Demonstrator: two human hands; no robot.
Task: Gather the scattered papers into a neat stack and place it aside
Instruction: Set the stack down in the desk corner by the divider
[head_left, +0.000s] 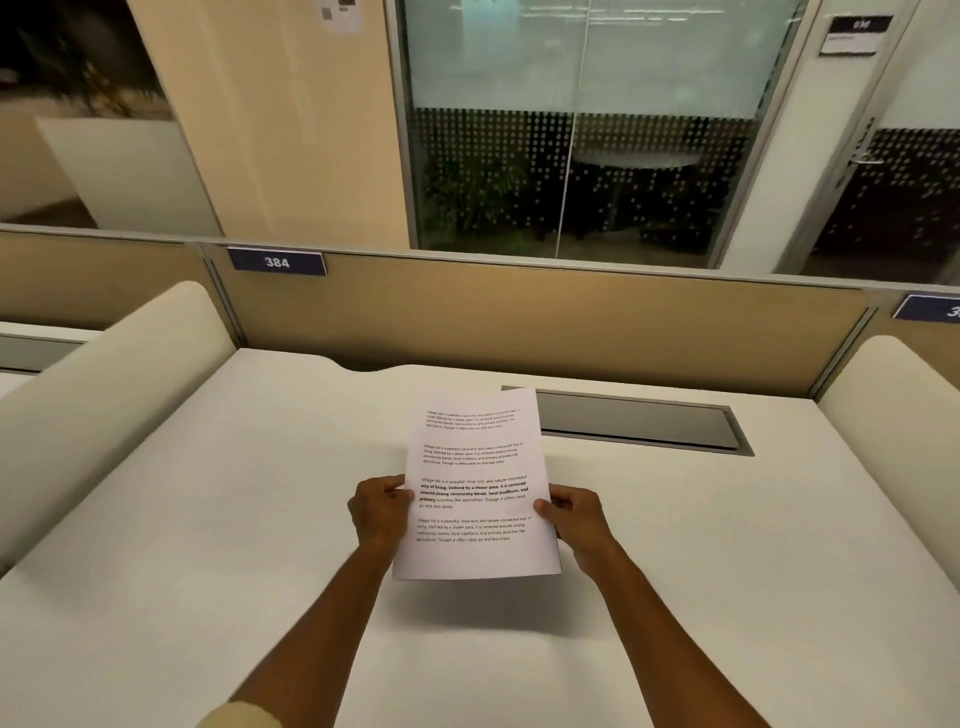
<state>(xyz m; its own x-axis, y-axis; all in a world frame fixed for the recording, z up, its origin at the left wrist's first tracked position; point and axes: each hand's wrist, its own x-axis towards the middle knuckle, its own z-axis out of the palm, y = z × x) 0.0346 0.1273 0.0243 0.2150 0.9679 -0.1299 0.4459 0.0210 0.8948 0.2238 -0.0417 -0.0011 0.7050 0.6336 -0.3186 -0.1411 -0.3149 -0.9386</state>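
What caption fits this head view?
Both hands, left hand and right hand, hold printed papers upright above a white desk.

White papers (475, 483) with black print; cream desk (208, 519); seemingly navy plaque (277, 261).

Two bare forearms reach in from the bottom edge, uncovered from elbow to wrist. The left hand (381, 512) and right hand (576, 519) wear no rings, watch or gloves. A cream-coloured sleeve (236, 716) edge shows at the left elbow.
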